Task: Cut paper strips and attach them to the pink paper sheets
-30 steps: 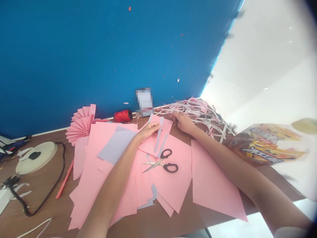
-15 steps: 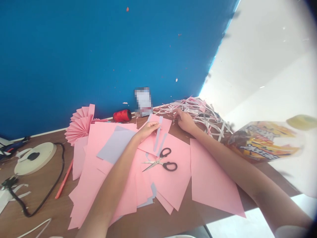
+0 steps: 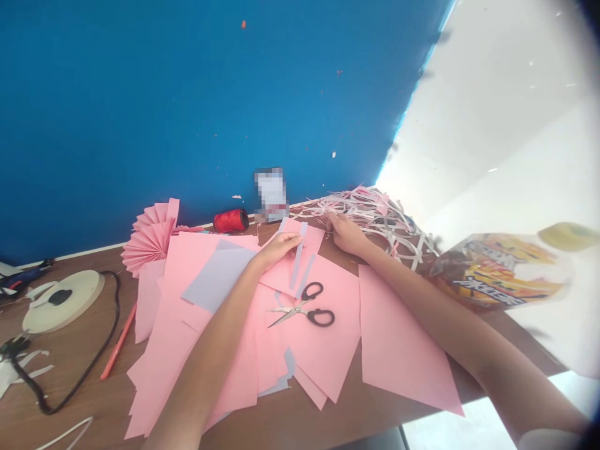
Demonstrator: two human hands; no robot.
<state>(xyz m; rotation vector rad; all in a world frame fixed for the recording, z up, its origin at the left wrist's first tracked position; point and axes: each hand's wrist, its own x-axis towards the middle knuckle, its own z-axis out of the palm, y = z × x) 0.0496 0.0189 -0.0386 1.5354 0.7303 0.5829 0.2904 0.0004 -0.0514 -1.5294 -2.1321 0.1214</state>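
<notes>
My left hand [image 3: 280, 246] is closed in a pinch on a narrow lilac paper strip [image 3: 298, 265], above pink paper. A second lilac strip [image 3: 306, 275] lies just right of it. My right hand [image 3: 345, 234] rests by the near left edge of a pile of shredded paper strips [image 3: 360, 203]. Its fingers are curled together; what they hold, if anything, is hidden. Scissors [image 3: 300, 308] with black handles lie partly spread on the pink sheets [image 3: 335, 340], nearer to me than both hands. A lilac sheet [image 3: 213, 275] lies by my left forearm.
A red thread spool [image 3: 231, 220] and a small blurred packet [image 3: 272, 194] stand against the blue wall. Folded pink paper fans [image 3: 149, 240], a red pen [image 3: 119, 340], a white ribbon roll [image 3: 65, 303] and a black cable [image 3: 87, 375] are at left. A printed plastic bag [image 3: 501, 272] is at right.
My right hand has shifted slightly left and nearer to me, with its fingers drawn more together. My left hand keeps its pinch on the lilac strip. The scissors lie where they were.
</notes>
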